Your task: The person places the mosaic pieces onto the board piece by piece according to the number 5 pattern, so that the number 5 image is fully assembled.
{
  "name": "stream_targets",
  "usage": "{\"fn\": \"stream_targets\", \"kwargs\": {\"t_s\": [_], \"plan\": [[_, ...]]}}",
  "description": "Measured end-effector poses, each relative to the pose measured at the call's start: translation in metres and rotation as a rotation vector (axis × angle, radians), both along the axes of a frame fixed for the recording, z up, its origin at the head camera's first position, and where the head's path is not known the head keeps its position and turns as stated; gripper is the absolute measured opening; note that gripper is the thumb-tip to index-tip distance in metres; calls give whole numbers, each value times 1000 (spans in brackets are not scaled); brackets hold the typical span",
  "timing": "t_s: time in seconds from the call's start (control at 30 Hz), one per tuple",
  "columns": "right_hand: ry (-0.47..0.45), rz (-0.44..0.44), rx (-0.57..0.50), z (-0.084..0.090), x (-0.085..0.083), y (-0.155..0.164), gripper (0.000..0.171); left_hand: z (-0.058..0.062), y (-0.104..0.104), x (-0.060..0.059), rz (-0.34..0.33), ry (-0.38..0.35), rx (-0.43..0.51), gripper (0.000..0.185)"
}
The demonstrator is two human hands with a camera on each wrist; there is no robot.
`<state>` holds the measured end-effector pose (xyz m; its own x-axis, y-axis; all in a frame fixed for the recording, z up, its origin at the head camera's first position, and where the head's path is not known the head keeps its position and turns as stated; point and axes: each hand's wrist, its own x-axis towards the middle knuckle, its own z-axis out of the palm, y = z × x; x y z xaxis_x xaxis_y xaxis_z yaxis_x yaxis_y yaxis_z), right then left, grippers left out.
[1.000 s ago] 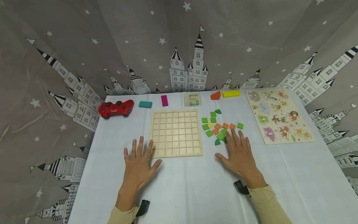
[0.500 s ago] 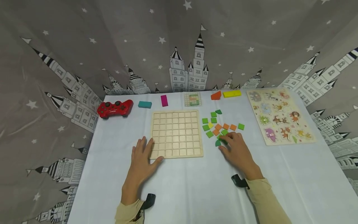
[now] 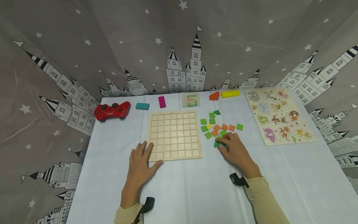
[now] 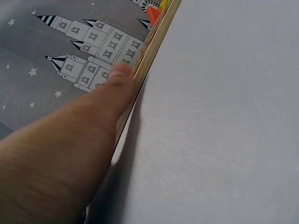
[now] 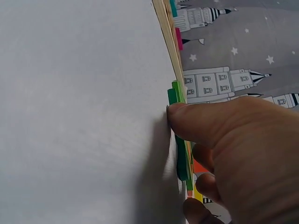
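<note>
Lying close by right hand, toward grid board | dark green piece

The pale wooden board, a grid of squares, lies flat, its near left corner by my left hand. Green, orange and yellow tiles lie scattered rightward, a dark-green curved piece at my right hand.

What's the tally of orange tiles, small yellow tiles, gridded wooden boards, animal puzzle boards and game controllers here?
Orange tiles: 4
Small yellow tile: 1
Gridded wooden board: 1
Animal puzzle board: 1
Game controller: 1
Total: 8
</note>
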<state>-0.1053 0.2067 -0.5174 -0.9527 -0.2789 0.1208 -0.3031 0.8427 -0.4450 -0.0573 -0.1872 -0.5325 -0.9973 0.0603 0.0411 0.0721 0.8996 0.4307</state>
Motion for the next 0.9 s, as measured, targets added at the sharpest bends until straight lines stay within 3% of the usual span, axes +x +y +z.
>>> {"fn": "stream_targets", "kwargs": {"t_s": [0.9], "plan": [[-14,-5,-16,-3,-4,-6,31,-2,-2,1,15,-22,-14,88]]}}
